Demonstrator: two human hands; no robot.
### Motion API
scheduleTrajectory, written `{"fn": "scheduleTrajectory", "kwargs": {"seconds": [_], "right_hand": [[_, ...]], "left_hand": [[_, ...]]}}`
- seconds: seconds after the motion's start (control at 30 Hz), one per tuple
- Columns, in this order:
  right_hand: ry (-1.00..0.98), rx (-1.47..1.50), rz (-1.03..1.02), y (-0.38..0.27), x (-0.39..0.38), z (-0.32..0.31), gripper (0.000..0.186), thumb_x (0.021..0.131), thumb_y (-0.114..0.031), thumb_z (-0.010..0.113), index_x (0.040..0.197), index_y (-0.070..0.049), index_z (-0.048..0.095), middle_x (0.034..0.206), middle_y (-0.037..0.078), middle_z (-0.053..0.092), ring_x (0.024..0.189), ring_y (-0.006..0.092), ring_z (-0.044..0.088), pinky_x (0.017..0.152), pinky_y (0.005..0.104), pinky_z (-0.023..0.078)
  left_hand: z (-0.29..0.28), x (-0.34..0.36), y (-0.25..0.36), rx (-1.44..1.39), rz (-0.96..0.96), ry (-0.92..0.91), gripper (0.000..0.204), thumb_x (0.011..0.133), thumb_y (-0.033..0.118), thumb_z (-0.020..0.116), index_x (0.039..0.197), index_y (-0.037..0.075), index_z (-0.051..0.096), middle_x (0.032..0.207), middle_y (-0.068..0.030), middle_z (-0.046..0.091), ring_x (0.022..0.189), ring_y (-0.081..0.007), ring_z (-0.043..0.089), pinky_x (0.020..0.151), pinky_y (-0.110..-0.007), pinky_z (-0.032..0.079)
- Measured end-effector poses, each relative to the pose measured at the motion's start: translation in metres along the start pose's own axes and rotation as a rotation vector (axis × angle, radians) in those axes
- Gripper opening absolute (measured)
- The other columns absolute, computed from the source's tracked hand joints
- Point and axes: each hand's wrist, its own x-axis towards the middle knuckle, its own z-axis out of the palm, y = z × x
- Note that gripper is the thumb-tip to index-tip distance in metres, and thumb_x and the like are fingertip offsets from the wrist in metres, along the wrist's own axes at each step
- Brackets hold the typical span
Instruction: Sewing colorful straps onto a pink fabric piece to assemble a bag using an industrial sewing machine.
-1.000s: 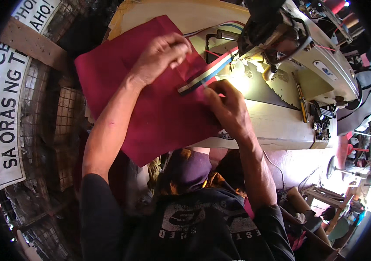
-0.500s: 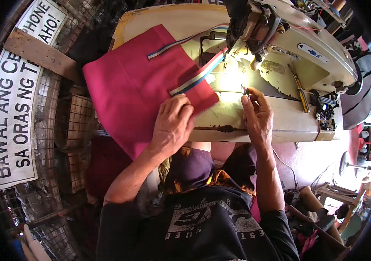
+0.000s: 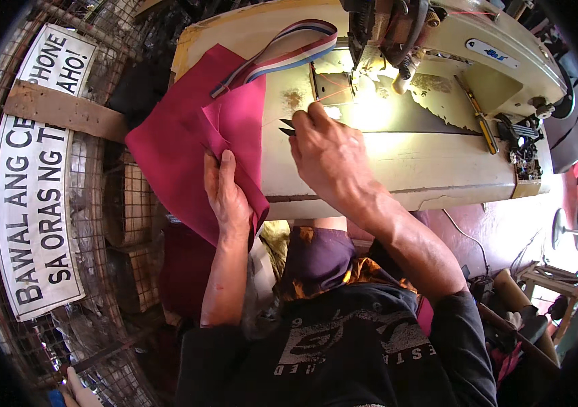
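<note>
A magenta piece of fabric (image 3: 173, 139) hangs over the left front of the sewing table, its right edge folded up. My left hand (image 3: 226, 193) grips that fold, thumb on top and fingers underneath. A striped strap (image 3: 302, 62) in red, white and blue loops up from the fabric's far edge toward the machine. Closed around small thread snips, my right hand (image 3: 333, 150) is over the table just right of the fabric. Only the two dark blades of the snips (image 3: 287, 127) show, slightly apart and pointing left; the rest is inside my fingers.
The sewing machine (image 3: 516, 78) fills the far right, its lamp lighting the needle area. Reddish thread (image 3: 333, 95) lies by the needle plate. A yellow-handled screwdriver (image 3: 484, 129) rests on the right of the tabletop. Wire mesh carrying a white sign (image 3: 34, 224) stands at left.
My right hand has swung left with the snips toward the fabric. My left hand has shifted left and folded up the fabric's edge. The strap has come away from under the needle area.
</note>
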Motion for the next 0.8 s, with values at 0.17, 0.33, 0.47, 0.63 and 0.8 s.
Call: {"fn": "scheduleTrajectory", "kwargs": {"seconds": [0.17,0.33,0.47,0.63,0.8], "right_hand": [[-0.123,-0.04,-0.02,-0.009,0.023,0.021,0.013,0.09,-0.013,0.063,0.096,-0.002,0.06,0.096,0.018,0.062,0.074,0.0397,0.066,0.065,0.0489,0.055],[0.065,0.15,0.075,0.037,-0.03,-0.01,0.014,0.089,-0.008,0.07,0.101,-0.005,0.064,0.088,0.014,0.064,0.077,0.0346,0.068,0.068,0.0416,0.056],[0.22,-0.272,0.33,0.114,-0.071,-0.058,0.019,0.093,-0.015,0.068,0.111,-0.011,0.064,0.1,0.011,0.064,0.073,0.029,0.069,0.06,0.0409,0.057],[0.258,-0.563,0.351,0.165,-0.092,-0.067,0.03,0.093,-0.021,0.068,0.118,-0.004,0.069,0.112,0.013,0.061,0.107,0.032,0.056,0.094,0.0442,0.045],[0.315,-0.587,0.286,0.165,-0.092,-0.064,0.031,0.093,-0.02,0.067,0.12,-0.004,0.068,0.118,0.013,0.059,0.112,0.0317,0.054,0.098,0.0446,0.043]], "left_hand": [[0.006,0.0,0.016,-0.248,-0.251,0.043,0.054,0.101,0.024,0.061,0.14,-0.01,0.048,0.142,-0.0168,0.049,0.129,-0.0194,0.047,0.111,-0.031,0.036],[0.004,0.002,0.02,-0.191,-0.19,0.041,0.052,0.101,0.024,0.061,0.141,-0.007,0.048,0.14,-0.0142,0.053,0.127,-0.0189,0.05,0.108,-0.031,0.039],[0.016,-0.001,0.03,-0.094,-0.149,-0.371,0.026,0.105,0.027,0.055,0.117,0.004,0.057,0.109,-0.0068,0.058,0.107,-0.0165,0.052,0.098,-0.033,0.04],[0.079,-0.007,0.027,0.644,0.573,-0.597,0.038,0.103,0.034,0.057,0.125,0.003,0.056,0.145,-0.0224,0.046,0.147,-0.0444,0.028,0.123,-0.057,0.015],[0.09,-0.009,0.027,0.53,0.55,-0.589,0.038,0.101,0.031,0.059,0.127,0.004,0.055,0.148,-0.022,0.043,0.147,-0.0437,0.029,0.123,-0.055,0.02]]}}
